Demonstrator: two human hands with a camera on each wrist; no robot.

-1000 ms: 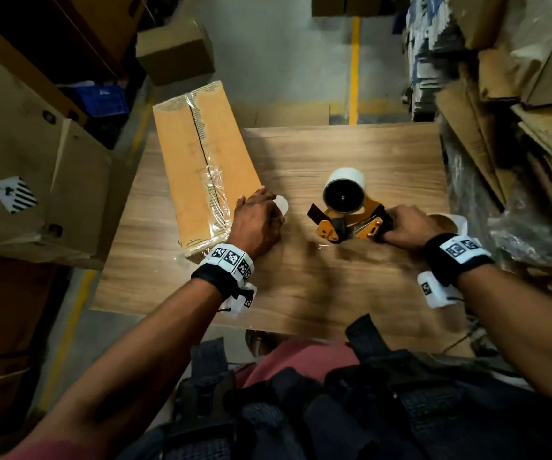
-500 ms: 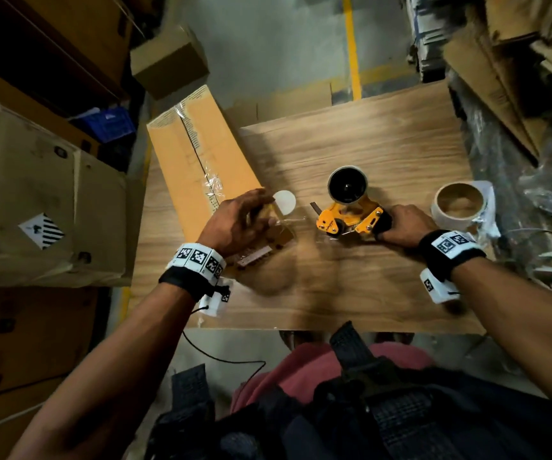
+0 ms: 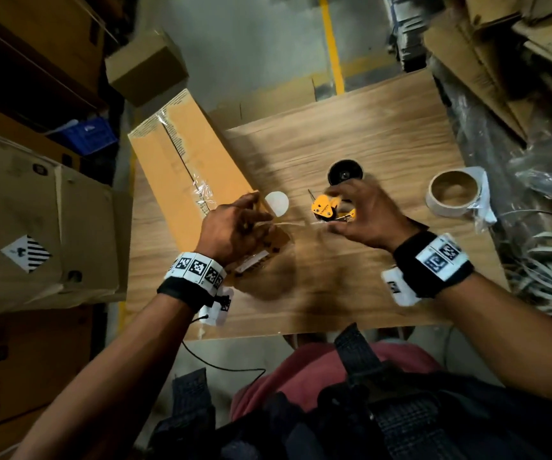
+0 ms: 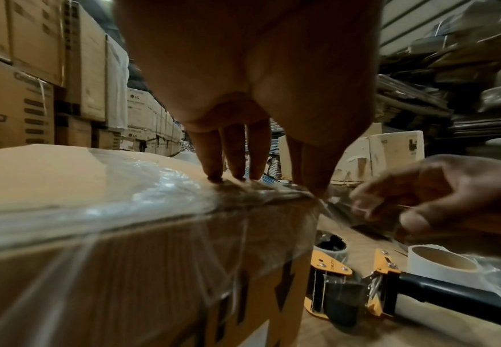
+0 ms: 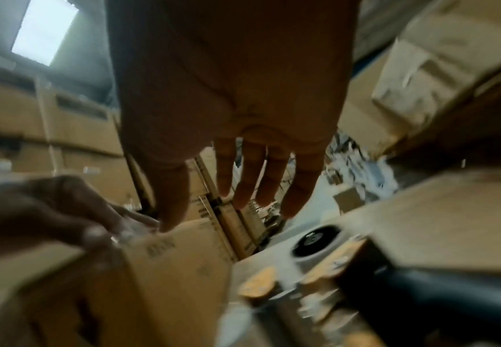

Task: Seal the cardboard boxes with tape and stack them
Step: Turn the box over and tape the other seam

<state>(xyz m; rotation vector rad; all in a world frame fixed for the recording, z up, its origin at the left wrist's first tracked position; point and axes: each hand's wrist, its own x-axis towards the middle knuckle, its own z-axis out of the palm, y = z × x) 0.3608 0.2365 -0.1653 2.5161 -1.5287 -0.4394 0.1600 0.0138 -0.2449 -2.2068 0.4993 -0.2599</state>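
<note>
Left hand (image 3: 231,227) presses tape (image 4: 154,199) onto box (image 3: 181,161) edge.

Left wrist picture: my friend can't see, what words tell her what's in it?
A left hand presses its fingertips onto shiny clear tape on a cardboard box. A right hand reaches in beside it, above a yellow tape dispenser lying on the table.

A wood-grain table (image 3: 350,134) carries everything here. Under the left hand (image 3: 231,229) a long cardboard box (image 3: 181,161) lies on it, its far end overhanging the table's left edge, with a small white disc (image 3: 277,203) on the wood just past that hand's fingers. Beneath the right hand (image 3: 365,217) lies a yellow tape dispenser (image 4: 391,295), and a nearly spent tape roll (image 3: 453,194) sits to that hand's right.
</note>
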